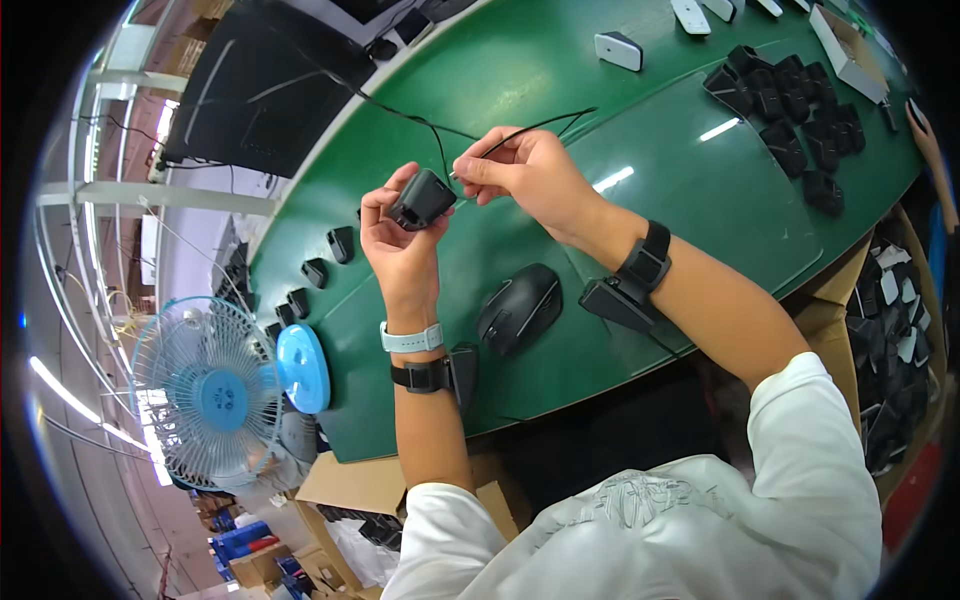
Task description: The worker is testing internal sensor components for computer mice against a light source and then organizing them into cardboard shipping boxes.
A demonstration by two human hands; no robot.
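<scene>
So the small, boxy black plastic unit (425, 200) is up off the shiny green tabletop (520, 65), sitting in the left hand (399, 255), fingers and thumb closed around its sides. The right hand (545, 182) has a thin, flexible black cable (540, 124) pinched near its tip, right beside the unit. Can't tell whether the tip is actually touching; it's too small to make out.

Handling-wise, the unit looks pretty light and the shell is probably stiff, so a firm hold shouldn't squash it. The smooth faces might get a bit slippery though, so gripping across two opposite sides, with fingertips clear of the face near the cable, seems best. The inside could be touchier than the casing, so dropping it wouldn't be great.

The cable's the floppy one: best pinched close behind the tip, since further back it'd likely just bend. The tip itself is probably the fragile bit, so no sideways force. The black mouse-shaped plastic piece (521, 308) lies on the tabletop below the hands, well apart from both.
</scene>
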